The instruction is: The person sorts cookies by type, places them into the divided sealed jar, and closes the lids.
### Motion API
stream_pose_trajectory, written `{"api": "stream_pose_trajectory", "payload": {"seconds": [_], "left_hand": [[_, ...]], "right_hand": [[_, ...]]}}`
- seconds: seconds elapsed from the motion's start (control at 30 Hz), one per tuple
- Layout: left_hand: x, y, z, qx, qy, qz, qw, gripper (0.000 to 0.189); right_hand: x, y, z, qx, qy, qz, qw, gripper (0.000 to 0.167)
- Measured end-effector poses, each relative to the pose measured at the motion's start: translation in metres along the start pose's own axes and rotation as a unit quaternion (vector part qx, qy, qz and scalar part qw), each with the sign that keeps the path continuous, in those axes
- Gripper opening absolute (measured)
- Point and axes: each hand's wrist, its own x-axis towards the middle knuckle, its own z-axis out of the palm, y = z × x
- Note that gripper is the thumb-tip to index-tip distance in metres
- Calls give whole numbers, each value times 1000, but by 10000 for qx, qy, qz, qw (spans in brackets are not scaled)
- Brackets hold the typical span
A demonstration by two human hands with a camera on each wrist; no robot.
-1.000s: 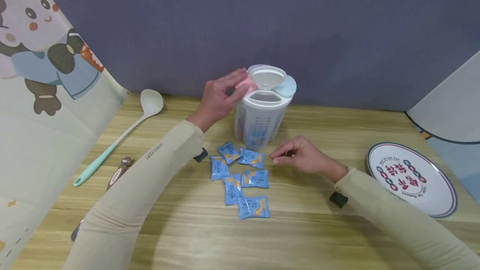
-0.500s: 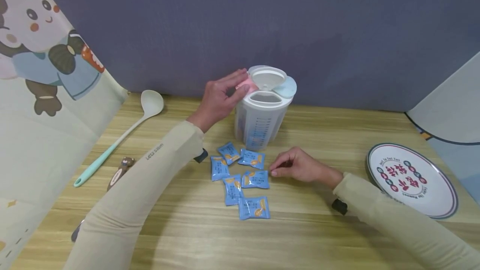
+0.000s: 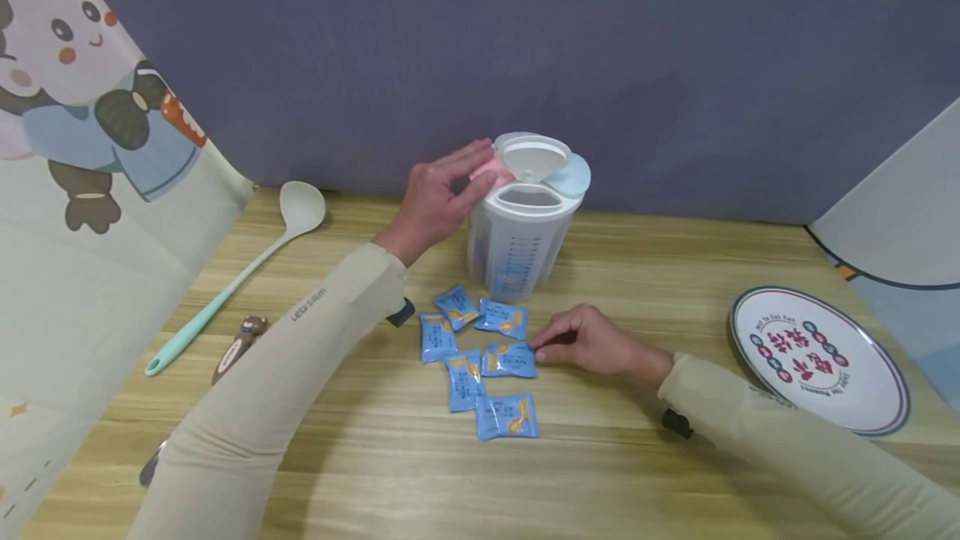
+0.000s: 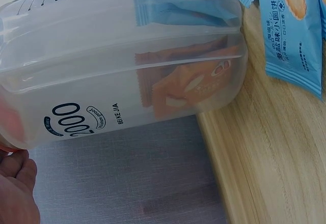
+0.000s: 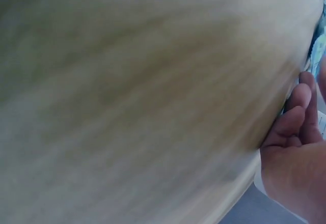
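My left hand (image 3: pixel 437 202) holds the top of a clear plastic storage container (image 3: pixel 517 248), its fingers and thumb at the pink flap (image 3: pixel 492 165). One front opening (image 3: pixel 531 195) in the white lid is uncovered. Through the container wall, the left wrist view shows orange packets (image 4: pixel 191 81) and a blue one (image 4: pixel 188 7) at the bottom. On the table in front lie several blue biscuit packets (image 3: pixel 507 417). My right hand (image 3: pixel 592 342) pinches the right end of one biscuit packet (image 3: pixel 510 360) between thumb and forefinger; the right wrist view shows little of that packet.
A ladle (image 3: pixel 258 261) with a mint handle lies at the left. Beside it, a brown bear-topped utensil (image 3: pixel 238 347) is partly hidden by my left sleeve. White plates (image 3: pixel 862 357) with red lettering sit at the right. A dark blue-grey partition (image 3: pixel 675 90) stands behind the container.
My right hand has moved toward me and slightly left, from beside the upper right packet to the end of the packet below it. My left hand stays at the pink flap.
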Motion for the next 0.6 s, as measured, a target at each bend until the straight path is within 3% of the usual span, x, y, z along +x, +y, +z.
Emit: {"api": "stream_pose_trajectory", "payload": {"seconds": [0.33, 0.6], "left_hand": [[0, -1, 0, 87, -42, 9, 10000, 38], [0, -2, 0, 117, 0, 70, 9999, 37]], "right_hand": [[-1, -4, 0, -372, 20, 209, 9991, 30], [1, -5, 1, -556, 34, 232, 9982, 32]]}}
